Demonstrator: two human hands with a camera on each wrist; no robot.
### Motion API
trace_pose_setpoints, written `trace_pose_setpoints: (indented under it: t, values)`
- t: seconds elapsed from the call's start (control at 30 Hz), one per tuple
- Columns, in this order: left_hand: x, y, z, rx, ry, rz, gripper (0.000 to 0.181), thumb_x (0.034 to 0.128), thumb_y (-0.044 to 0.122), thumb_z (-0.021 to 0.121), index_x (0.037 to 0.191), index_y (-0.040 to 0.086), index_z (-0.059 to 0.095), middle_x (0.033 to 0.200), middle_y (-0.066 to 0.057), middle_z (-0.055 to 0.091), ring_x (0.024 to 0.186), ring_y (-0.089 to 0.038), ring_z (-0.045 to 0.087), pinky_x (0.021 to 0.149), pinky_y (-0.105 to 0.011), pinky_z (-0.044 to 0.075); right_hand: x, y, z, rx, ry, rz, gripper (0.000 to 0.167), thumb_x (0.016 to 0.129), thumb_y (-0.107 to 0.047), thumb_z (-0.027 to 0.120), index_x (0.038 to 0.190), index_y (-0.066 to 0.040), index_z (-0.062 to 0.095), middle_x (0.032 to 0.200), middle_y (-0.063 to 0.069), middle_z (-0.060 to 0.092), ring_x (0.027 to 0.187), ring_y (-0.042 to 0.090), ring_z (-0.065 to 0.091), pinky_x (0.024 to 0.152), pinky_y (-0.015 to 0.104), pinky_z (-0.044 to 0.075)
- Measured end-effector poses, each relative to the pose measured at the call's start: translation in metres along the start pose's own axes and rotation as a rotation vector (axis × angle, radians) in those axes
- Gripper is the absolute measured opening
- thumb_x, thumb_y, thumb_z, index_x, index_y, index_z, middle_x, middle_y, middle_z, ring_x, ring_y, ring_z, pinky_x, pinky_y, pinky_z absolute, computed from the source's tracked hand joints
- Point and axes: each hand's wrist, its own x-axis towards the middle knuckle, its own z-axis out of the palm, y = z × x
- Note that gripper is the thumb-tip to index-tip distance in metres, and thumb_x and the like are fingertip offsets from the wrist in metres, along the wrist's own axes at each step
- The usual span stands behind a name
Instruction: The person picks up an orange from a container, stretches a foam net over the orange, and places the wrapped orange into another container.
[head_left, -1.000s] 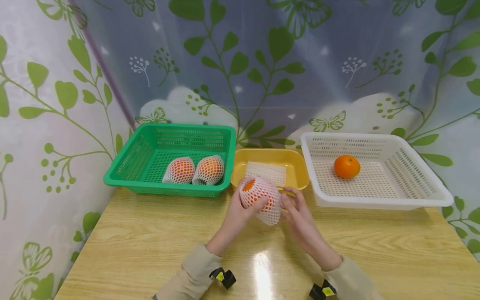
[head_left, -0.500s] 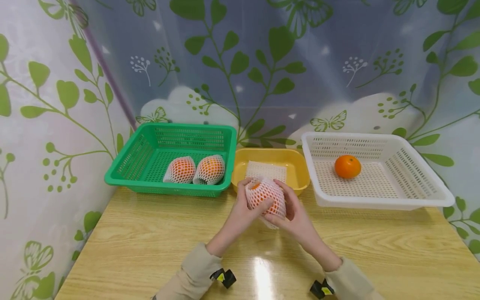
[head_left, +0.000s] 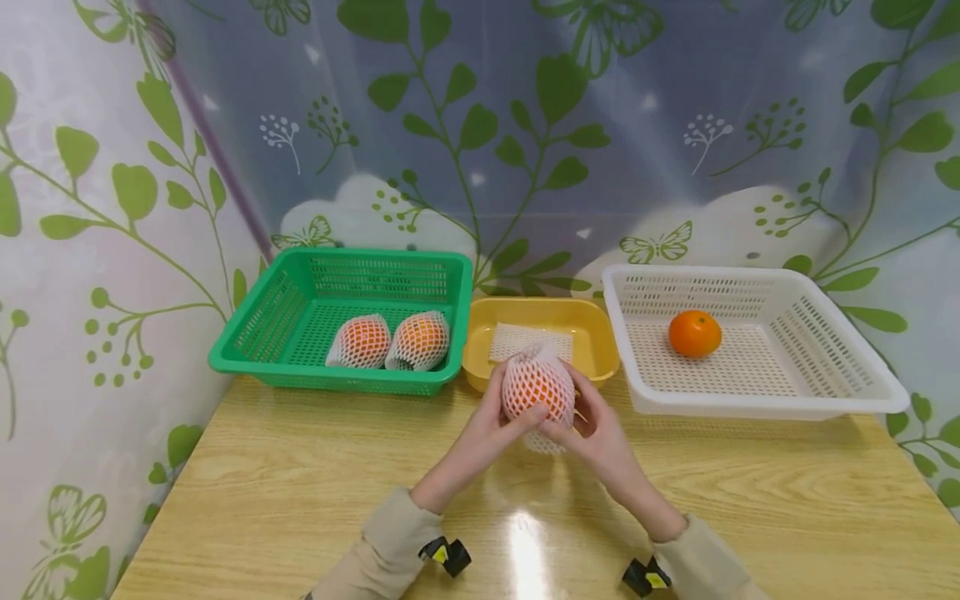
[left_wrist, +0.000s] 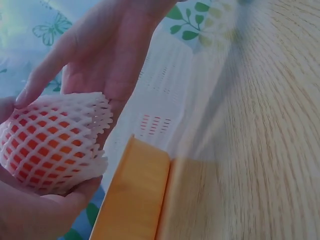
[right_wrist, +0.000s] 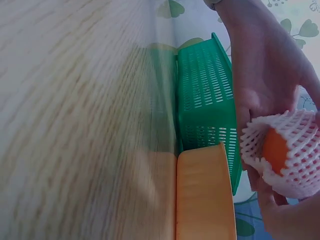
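Observation:
Between both hands is an orange (right_wrist: 275, 150) in a white foam net sleeve (head_left: 537, 387), held up in front of the yellow tray. My left hand (head_left: 480, 437) grips its left side, thumb across the near face. From the right, my right hand (head_left: 609, 446) holds the same fruit, its thumb low on the netting. The net bunches at the top and hangs loose at the bottom in the head view. Through the sleeve's open end, bare orange skin shows in the right wrist view. Fingers behind the fruit are mostly hidden.
A green basket (head_left: 337, 377) at left holds two netted oranges (head_left: 360, 342). Flat white foam sleeves (head_left: 528, 337) lie in the yellow tray (head_left: 596, 321). The white basket (head_left: 765, 404) at right contains one bare orange (head_left: 694, 334). All stand on a wooden table (head_left: 300, 483).
My right hand has moved from the sleeve's loose edge to grip the fruit's right side. The orange has turned more upright, and the netting now covers its exposed top.

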Motion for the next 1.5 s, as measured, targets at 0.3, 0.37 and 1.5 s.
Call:
trace_pose_setpoints:
  t: [0.3, 0.37, 1.5]
  values:
    - [-0.001, 0.010, -0.008, 0.081, 0.109, -0.013, 0.077, 0.0932, 0.041, 0.072, 0.154, 0.014, 0.035, 0.140, -0.016, 0.053, 0.123, -0.031, 0.057, 0.099, -0.045, 0.054, 0.000, -0.001, 0.000, -0.071, -0.039, -0.030, 0.069, 0.098, -0.008, 0.065, 0.159, -0.010, 0.032, 0.146, 0.019, 0.047, 0.120, 0.030, 0.053, 0.096, 0.028, 0.052]
    - [-0.001, 0.012, -0.011, 0.095, 0.103, -0.006, 0.075, 0.0919, 0.039, 0.074, 0.153, 0.014, 0.037, 0.138, -0.016, 0.054, 0.121, -0.031, 0.059, 0.096, -0.044, 0.055, 0.001, 0.000, -0.001, -0.095, -0.036, -0.050, 0.068, 0.097, -0.007, 0.066, 0.157, -0.008, 0.035, 0.146, 0.019, 0.048, 0.120, 0.027, 0.054, 0.097, 0.032, 0.053]
    - [-0.013, 0.085, -0.267, 0.822, 0.532, -0.295, 0.097, 0.0941, 0.056, 0.064, 0.158, 0.001, 0.017, 0.141, -0.033, 0.046, 0.123, -0.047, 0.051, 0.094, -0.059, 0.049, 0.053, -0.006, -0.174, -0.820, 0.304, 0.022, 0.051, 0.101, -0.018, 0.062, 0.145, 0.002, 0.047, 0.141, 0.035, 0.044, 0.124, 0.055, 0.043, 0.099, 0.071, 0.037]
